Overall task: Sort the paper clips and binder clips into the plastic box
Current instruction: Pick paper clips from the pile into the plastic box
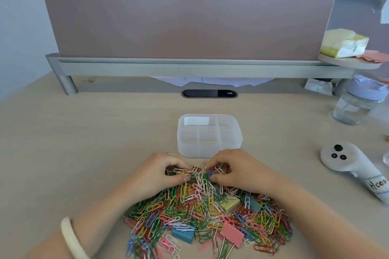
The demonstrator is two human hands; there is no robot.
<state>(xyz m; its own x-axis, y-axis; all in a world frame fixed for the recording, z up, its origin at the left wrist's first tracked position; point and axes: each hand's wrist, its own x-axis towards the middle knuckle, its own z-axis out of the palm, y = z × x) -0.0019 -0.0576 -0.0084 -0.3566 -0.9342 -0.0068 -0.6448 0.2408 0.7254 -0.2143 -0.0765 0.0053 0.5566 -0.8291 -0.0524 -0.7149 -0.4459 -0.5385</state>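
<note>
Fingertips of both hands meet at the far edge of the heap. Left hand (160,172): fingers curled down, thumb tucked in, pinching a small bunch of paper clips (200,212); a yellow-and-blue one sticks out beside the thumb. Right hand (242,171): thumb and forefinger closed on a few more clips, a blue one among them, just across from the left thumb. I cannot tell from my feed how many each hand holds.

Both forearms run down either side of the heap. I note a pale bracelet (72,237) on the left wrist.

Heap itself: loose, many colours (green, yellow, red, pink, white, blue), spread on the desk (84,143) between the arms and reaching toward the near edge of view. Binder clips (232,234) lie mixed in: a pink one low and right of centre, a blue one to its left, a pale yellow one and a teal one higher up, under the right wrist.

Plastic box (210,152): translucent, rounded corners, split into compartments, sitting just beyond the knuckles and not touching the heap, as far as I can see.

Further out: a white handheld controller (347,162) with a handwritten label, well to the right. A glass jar (355,107) with a pale lid stands at the far right. A pinkish partition panel (187,21) rises behind the desk, and a yellow packet (343,45) rests on a small shelf at its right end.
</note>
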